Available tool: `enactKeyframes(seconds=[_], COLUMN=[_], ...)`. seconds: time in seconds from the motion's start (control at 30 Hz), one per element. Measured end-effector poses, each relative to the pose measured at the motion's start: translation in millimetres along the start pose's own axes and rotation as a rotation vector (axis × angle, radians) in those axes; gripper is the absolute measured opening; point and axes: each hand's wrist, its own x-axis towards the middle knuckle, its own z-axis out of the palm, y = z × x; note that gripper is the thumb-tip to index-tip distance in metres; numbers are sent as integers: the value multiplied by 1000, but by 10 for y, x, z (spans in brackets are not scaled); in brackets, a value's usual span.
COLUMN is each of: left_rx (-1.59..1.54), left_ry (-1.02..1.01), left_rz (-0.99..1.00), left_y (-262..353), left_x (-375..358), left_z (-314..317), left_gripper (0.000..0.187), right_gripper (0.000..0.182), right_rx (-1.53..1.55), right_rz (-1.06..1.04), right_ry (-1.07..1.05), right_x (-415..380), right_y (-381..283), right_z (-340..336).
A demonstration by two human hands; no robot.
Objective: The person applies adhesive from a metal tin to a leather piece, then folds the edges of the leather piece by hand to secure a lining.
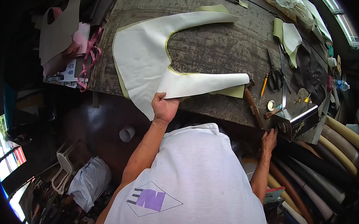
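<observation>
My left hand (165,108) pinches the front edge of a large curved white sheet (140,44), thumb on top and fingers underneath. The sheet looks like leather or vinyl, with yellow-green backing (230,91) showing along its borders. Part of it hangs over the table's front edge. My right hand (269,141) is at the table edge, beside a rectangular metal can (300,122) with a round cap. Its fingers are curled, and I cannot make out what is in them. A hammer (252,103) lies just left of that hand.
On the worn wooden table (208,48) lie scissors (276,77), a pencil (264,84), a round lid (271,105) and white-and-green scraps (289,38). Leather pieces (61,26) and pink ribbon (92,53) are at the left. Material rolls (338,140) stand at the lower right.
</observation>
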Motion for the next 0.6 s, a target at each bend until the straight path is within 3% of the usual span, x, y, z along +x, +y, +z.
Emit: enactKeyframes(seconds=[0.17,0.3,0.37,0.43,0.6], left_rx=[-45,-108,-151,-153,-145], left_ry=[55,34,24,13,65], left_rz=[44,134,180,241,303], left_y=[-22,-92,-148,-225,-391], left_x=[25,24,0,-29,-153], left_z=[-121,-75,-67,-44,67], left_gripper=[67,62,60,58,56], right_gripper=[18,14,16,17,14], right_rx=[349,1033,1249,1202,1253], right_rz=[34,-340,-542,-735,-779], right_ry=[-275,-328,-598,-803,-1330], right_x=[97,510,834,1136,1446], right_y=[-712,-1911,-2620,-3257,-4344], right_z=[-892,-1323,-1312,-1104,-595])
